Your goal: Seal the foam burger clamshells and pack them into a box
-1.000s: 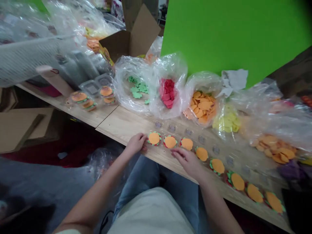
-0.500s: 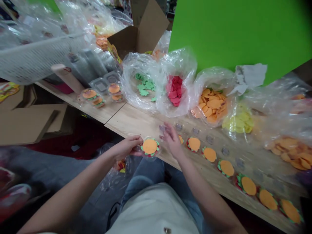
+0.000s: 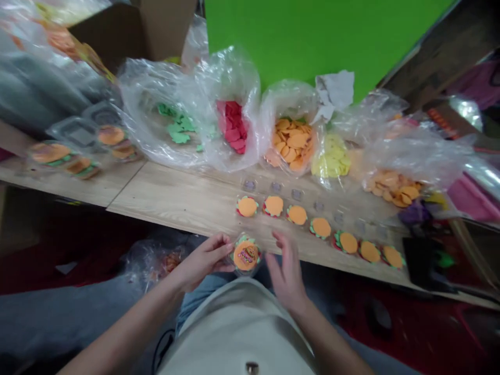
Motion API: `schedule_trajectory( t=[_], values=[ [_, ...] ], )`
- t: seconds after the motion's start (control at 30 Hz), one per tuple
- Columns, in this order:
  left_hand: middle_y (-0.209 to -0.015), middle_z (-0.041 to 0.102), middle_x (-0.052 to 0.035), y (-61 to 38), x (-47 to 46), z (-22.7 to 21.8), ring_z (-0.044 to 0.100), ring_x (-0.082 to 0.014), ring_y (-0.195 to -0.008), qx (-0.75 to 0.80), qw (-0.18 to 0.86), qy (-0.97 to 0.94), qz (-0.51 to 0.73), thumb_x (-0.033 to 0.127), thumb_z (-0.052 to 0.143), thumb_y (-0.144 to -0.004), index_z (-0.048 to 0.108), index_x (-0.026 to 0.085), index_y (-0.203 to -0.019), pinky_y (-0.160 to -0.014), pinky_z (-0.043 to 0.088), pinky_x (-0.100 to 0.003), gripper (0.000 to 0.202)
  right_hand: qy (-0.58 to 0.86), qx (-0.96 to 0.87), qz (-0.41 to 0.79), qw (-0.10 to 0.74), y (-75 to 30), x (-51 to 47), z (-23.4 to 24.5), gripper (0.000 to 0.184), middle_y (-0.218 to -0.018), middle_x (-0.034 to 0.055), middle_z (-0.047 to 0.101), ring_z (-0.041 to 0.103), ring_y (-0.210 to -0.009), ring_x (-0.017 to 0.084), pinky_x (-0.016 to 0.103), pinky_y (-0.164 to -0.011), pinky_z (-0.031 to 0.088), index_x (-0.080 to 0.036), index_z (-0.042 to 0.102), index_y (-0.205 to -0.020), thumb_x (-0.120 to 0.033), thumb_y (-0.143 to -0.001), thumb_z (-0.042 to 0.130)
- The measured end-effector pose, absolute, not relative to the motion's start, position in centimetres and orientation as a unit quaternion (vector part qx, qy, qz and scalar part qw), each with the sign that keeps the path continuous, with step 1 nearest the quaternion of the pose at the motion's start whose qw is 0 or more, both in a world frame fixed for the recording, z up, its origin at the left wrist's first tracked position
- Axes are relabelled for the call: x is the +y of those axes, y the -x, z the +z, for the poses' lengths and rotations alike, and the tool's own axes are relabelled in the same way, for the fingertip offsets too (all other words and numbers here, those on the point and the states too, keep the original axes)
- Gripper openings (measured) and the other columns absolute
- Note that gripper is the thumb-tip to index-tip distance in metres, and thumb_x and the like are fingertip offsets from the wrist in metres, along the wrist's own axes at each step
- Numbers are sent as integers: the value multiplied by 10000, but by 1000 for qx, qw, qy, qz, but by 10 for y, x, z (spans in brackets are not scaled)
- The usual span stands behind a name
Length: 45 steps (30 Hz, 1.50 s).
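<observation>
One green board (image 3: 312, 36) at the back, with a wooden table (image 3: 175, 198) in front of it. Five clear bags sit along the table's far side: green cut-outs (image 3: 175, 127), red cut-outs (image 3: 233, 127), orange discs (image 3: 292, 143), yellow discs (image 3: 332, 159) and a second orange lot (image 3: 392, 185). The row of stacks (image 3: 321, 227), seven foam burgers, runs near the front edge, with small clear caps (image 3: 276, 186) just behind.

The left hand (image 3: 203, 258) is closed in a pinch on the burger puck (image 3: 245, 255), gripping its left rim. The puck is off the table, just in front of the front edge and above the lap. It has an orange top with a printed label and green and red frills below, and looks to be inside a clear round shell.

The right hand (image 3: 287, 273) is empty, fingers spread, just right of the puck. I can't tell whether it touches.

Handling, my read:
- The puck is very light.
- The foam layers are soft and crush easily.
- The shell is thin, slick plastic that is likely to flex or pop if squeezed.
- Grip across the rim from opposite sides with light pressure. Avoid pressing the faces.
</observation>
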<state>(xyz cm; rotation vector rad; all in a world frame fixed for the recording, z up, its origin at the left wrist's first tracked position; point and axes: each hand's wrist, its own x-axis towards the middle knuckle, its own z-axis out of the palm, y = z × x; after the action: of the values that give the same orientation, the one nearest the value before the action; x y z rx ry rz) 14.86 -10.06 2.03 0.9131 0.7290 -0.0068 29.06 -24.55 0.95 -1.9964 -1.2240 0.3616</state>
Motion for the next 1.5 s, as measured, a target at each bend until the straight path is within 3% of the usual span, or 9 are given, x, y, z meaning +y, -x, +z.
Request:
schedule_trajectory(
  t=[0.07,0.13,0.23,0.53,0.67,0.77,0.97,1.33,1.5],
  values=[
    [-816,519,17,-154,-114,16,512,-117,-771,326,813,-478,-56,378,613,-746,491,181,-801,-668,502,-272,237,826,-408,211,327,-298,-247,9,346,-821,55,618,560,-779,163,270,-672,430,-174,577,-922,-415,-896,330],
    [-789,524,12,-158,-129,11,504,-121,-740,312,792,-515,-104,385,632,-717,506,170,-788,-604,477,-236,259,821,-413,295,260,-302,-247,3,415,-554,-15,521,457,-531,113,227,-503,325,-187,558,-656,-494,-863,371],
    [-743,533,8,-160,-152,5,485,-102,-661,341,769,-527,-125,383,649,-685,550,147,-773,-553,415,-200,271,820,-415,310,245,-300,-256,-11,463,-469,-38,436,344,-462,86,233,-466,223,-183,499,-534,-515,-842,403],
    [-630,508,27,-160,-174,7,446,-95,-592,330,693,-635,-86,384,568,-743,550,147,-690,-573,358,-212,244,821,-467,222,241,-292,-288,-22,470,-478,-15,481,362,-459,89,251,-511,233,-182,487,-508,-407,-896,347],
    [-750,528,12,-168,-161,12,478,-127,-696,213,680,-684,-159,401,612,-702,547,161,-839,-624,392,-231,284,812,-483,208,254,-295,-280,-20,471,-491,-11,503,394,-468,95,253,-519,244,-190,495,-506,-409,-895,346],
    [-902,565,-22,-177,-162,10,518,-170,-813,180,656,-716,-158,338,711,-606,510,167,-1029,-709,422,-270,498,822,-435,196,312,-291,-282,-26,453,-508,-19,490,412,-489,96,242,-524,260,-192,479,-522,-435,-885,359],
    [-977,560,-39,-191,-176,1,540,-159,-873,192,731,-651,-75,287,646,-703,462,176,-1057,-780,442,-284,415,857,-188,164,450,-277,-308,-40,394,-530,-50,413,379,-502,84,215,-506,278,-189,434,-599,-426,-894,323],
    [-1037,570,-49,-210,-183,11,544,-170,-929,225,727,-648,12,276,667,-700,436,181,-1142,-835,436,-302,508,843,-260,143,449,-321,-290,-32,454,-460,-46,403,356,-454,74,214,-473,261,-177,443,-523,-465,-861,347],
    [-1002,598,-54,-226,-158,24,552,-176,-902,182,775,-603,-56,326,650,-713,532,167,-1090,-800,445,-295,426,835,-350,147,398,-343,-274,-16,416,-483,-34,462,393,-475,86,221,-483,264,-186,484,-535,-427,-859,385]
  ],
)
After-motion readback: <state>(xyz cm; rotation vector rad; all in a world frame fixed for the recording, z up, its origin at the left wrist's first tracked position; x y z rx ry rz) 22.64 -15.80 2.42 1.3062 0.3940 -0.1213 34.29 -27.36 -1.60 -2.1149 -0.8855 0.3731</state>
